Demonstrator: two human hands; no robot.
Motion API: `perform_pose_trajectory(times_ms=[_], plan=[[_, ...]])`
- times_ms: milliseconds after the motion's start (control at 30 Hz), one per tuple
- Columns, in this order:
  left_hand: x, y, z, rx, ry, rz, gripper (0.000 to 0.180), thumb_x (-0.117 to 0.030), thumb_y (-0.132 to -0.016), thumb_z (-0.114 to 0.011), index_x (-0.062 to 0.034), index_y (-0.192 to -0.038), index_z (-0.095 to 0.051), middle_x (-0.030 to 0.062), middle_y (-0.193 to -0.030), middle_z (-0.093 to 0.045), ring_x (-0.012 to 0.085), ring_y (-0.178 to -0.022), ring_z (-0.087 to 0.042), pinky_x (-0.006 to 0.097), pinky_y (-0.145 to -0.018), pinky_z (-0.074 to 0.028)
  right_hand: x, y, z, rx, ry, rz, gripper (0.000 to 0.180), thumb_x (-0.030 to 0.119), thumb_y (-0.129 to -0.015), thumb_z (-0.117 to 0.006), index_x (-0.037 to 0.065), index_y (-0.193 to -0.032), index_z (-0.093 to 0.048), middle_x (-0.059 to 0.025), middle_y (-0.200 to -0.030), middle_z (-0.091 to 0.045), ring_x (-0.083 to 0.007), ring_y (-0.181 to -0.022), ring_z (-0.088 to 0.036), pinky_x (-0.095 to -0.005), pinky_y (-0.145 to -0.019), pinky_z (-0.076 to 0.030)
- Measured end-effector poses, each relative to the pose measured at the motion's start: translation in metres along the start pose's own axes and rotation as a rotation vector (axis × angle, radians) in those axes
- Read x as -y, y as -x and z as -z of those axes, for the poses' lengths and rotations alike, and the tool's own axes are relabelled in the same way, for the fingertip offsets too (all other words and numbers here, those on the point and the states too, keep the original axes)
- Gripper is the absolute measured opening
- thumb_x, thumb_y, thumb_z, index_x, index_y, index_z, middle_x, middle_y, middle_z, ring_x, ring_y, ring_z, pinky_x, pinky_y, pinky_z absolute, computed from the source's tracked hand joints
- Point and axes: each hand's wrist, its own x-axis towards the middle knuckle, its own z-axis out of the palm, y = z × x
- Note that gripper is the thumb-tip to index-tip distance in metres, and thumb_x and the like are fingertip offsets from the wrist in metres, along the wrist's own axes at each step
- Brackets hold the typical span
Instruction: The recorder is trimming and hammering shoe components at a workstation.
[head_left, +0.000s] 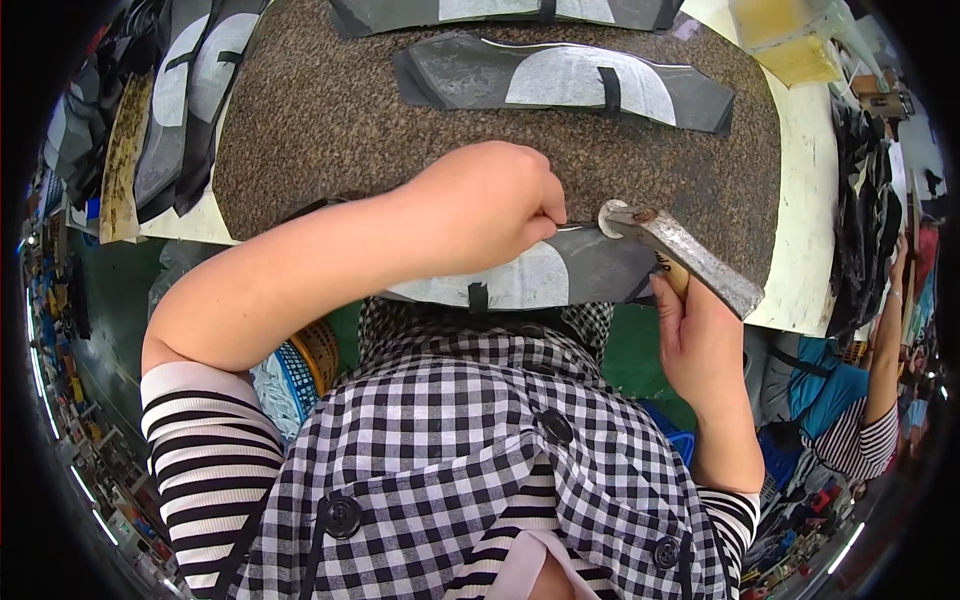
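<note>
My right hand (692, 335) is wrapped round the handle of a hammer (705, 262). The hammer's round, pale face rests on or just over the far edge of a dark grey, curved panel (610, 262) at the table's near edge. This panel carries a light grey rounded patch and a short black strap. With fingers closed in a pinch, my left hand (495, 205) lies across the panel and grips its far edge, just left of the hammer's face. My left forearm hides part of the panel.
A brown, speckled mat (310, 120) covers the white table (808, 200). Beyond my hands lies a similar panel (570, 80), with another (500, 12) behind it. More panels (190, 100) hang over the left side. Black pieces (865, 200) are piled at right, near another person's arm (885, 340).
</note>
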Motion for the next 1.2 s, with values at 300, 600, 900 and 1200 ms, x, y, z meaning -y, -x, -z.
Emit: perform_pose_trajectory(times_ms=[300,600,900,1200], plan=[[0.007,0.012,-0.02,-0.205,-0.458,-0.483,0.025,-0.013,-0.073,-0.064,-0.0044,-0.096,-0.068,0.0042,-0.081,-0.054,0.0207,-0.078,-0.056,0.033,-0.064,-0.05,0.008,0.003,-0.005,-0.006,-0.026,0.023,0.014,0.007,-0.086,-0.064,0.003,-0.099,-0.062,-0.0138,-0.085,-0.062,-0.0363,-0.073,-0.063,-0.0401,-0.06,-0.05],[0.02,0.011,-0.009,-0.148,-0.147,-0.13,0.011,-0.014,-0.08,-0.064,-0.005,-0.086,-0.065,0.0071,-0.084,-0.059,0.0272,-0.082,-0.061,0.037,-0.067,-0.052,0.017,-0.005,-0.006,0.103,-0.033,-0.01,0.014,0.007,-0.087,-0.064,0.002,-0.1,-0.062,-0.016,-0.08,-0.062,-0.0374,-0.071,-0.063,-0.0388,-0.061,-0.05],[0.006,-0.039,-0.011,-0.104,-0.011,-0.143,0.013,-0.016,-0.078,-0.069,-0.0029,-0.08,-0.066,0.0118,-0.08,-0.062,0.0304,-0.082,-0.063,0.041,-0.071,-0.051,0.0,0.0,-0.005,-0.071,0.027,-0.11,0.016,0.007,-0.087,-0.064,-0.002,-0.101,-0.063,-0.0216,-0.086,-0.064,-0.0403,-0.077,-0.063,-0.0434,-0.065,-0.049],[0.001,-0.02,-0.02,-0.063,-0.402,-0.479,0.018,-0.012,-0.076,-0.062,-0.0005,-0.089,-0.067,0.0062,-0.087,-0.057,0.0219,-0.084,-0.057,0.035,-0.067,-0.052,-0.008,0.005,-0.003,-0.121,-0.104,-0.068,0.016,0.008,-0.089,-0.063,0.002,-0.104,-0.062,-0.0159,-0.085,-0.062,-0.0362,-0.073,-0.063,-0.0385,-0.062,-0.05]])
